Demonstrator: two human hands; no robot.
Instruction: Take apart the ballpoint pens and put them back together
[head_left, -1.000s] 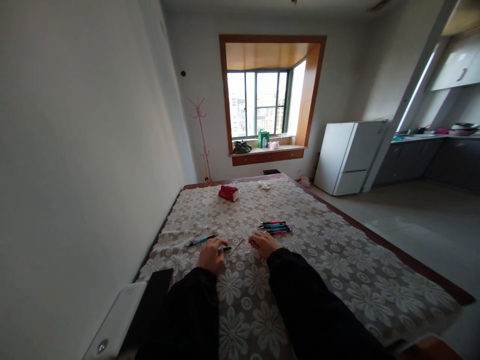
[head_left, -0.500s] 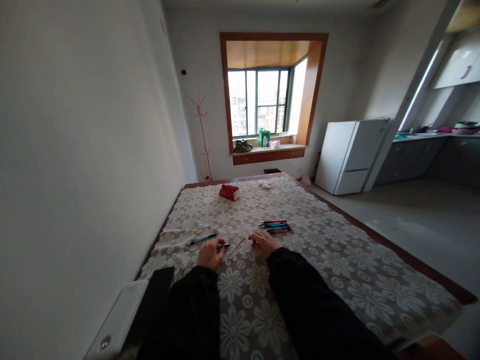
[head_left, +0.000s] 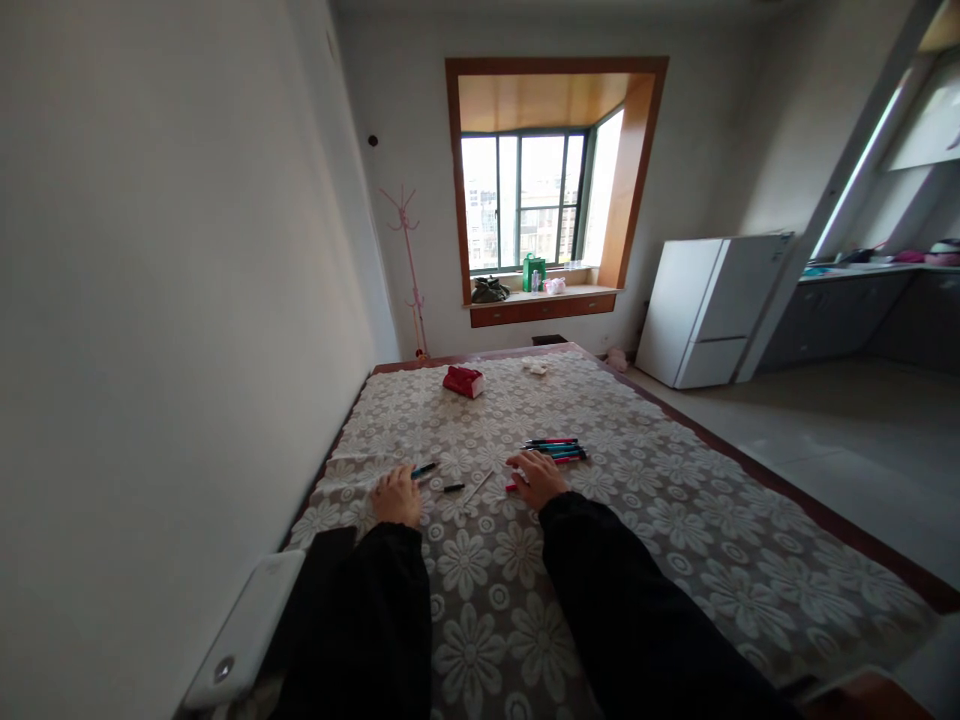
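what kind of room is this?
Most likely a home: a small flat with one open room. A white fridge stands by a kitchen counter on the right, a bay window has a cluttered sill, and the hands work with pens on a flower-patterned lace cloth.

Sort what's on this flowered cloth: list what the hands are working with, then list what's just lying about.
In hand:
- left hand on the blue pen
- right hand on a red pen
- small black pen part
- thin white refill
- bundle of pens

Lying about:
- red box
- small white thing
- white device
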